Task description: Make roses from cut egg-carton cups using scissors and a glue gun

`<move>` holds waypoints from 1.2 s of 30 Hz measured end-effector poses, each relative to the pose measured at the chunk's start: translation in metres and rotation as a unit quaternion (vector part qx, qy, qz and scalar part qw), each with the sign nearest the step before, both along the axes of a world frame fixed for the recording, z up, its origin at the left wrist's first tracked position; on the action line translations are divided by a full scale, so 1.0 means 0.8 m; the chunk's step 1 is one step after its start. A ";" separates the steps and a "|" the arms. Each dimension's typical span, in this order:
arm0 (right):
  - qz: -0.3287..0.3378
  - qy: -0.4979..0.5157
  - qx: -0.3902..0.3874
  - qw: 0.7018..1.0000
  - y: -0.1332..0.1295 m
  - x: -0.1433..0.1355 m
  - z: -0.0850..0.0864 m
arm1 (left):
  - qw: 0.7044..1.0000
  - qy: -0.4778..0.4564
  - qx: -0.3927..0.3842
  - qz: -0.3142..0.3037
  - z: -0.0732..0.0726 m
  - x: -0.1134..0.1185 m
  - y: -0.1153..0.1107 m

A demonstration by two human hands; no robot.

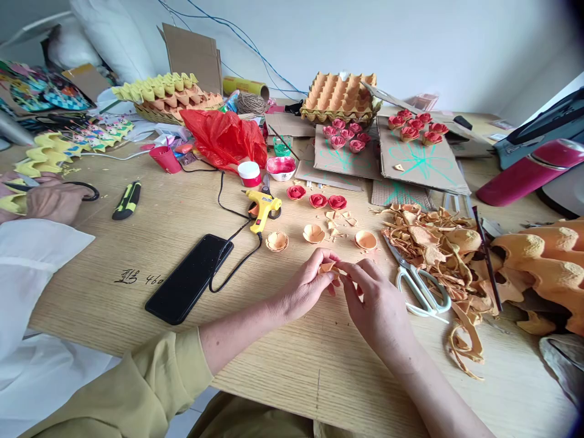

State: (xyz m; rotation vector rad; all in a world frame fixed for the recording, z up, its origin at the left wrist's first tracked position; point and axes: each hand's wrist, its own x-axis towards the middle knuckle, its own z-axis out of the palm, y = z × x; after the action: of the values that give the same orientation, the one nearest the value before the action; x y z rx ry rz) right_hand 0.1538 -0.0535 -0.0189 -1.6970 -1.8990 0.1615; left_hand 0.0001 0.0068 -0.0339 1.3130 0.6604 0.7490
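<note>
Between the fingertips of my left hand (314, 283) and my right hand (376, 298) is a small orange piece of egg carton (327, 267), partly hidden by the fingers. Both hands are closed on it, just above the table. Beyond them sit three plain carton cups: a petalled one (277, 241), another petalled one (314, 233) and a rounder one (365, 239). Small torn scraps (340, 224) lie behind these. Three red-painted flowers (318, 200) form a row farther back. White-handled scissors (423, 292) rest right of my right hand, against a heap of carton trimmings (429, 237).
A yellow glue gun (261, 210) with its cord lies near a black phone (189, 280). Finished red flowers (417, 126) stand on cardboard at the back. Egg trays (547, 261) and a red thermos (529, 173) are at right. A co-worker's hands (55, 198) hold scissors at left.
</note>
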 end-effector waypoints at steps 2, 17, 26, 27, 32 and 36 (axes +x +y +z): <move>0.001 -0.004 -0.003 1.000 0.000 0.001 -0.001 | 1.000 -0.013 -0.018 -0.012 0.000 0.000 0.000; -0.025 -0.081 0.021 0.996 -0.001 0.002 0.000 | 0.970 0.127 0.203 0.044 -0.007 -0.003 0.004; -0.023 -0.101 0.030 0.994 -0.001 0.000 -0.001 | 0.964 0.113 0.230 0.073 -0.017 -0.001 0.007; -0.024 -0.101 0.032 0.994 -0.001 0.000 -0.001 | 0.965 0.112 0.226 0.077 -0.017 -0.001 0.007; -0.020 -0.099 0.042 0.994 -0.001 -0.001 0.001 | 0.973 0.105 0.192 0.079 -0.011 0.001 0.005; -0.017 -0.083 0.040 0.996 -0.002 0.000 0.001 | 0.977 0.090 0.171 0.089 -0.009 0.001 0.005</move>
State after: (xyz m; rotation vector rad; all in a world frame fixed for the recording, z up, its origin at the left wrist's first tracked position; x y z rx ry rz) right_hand 0.1537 -0.0548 -0.0183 -1.7343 -1.9670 -0.0704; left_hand 0.0011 0.0109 -0.0411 1.6671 0.8277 0.9253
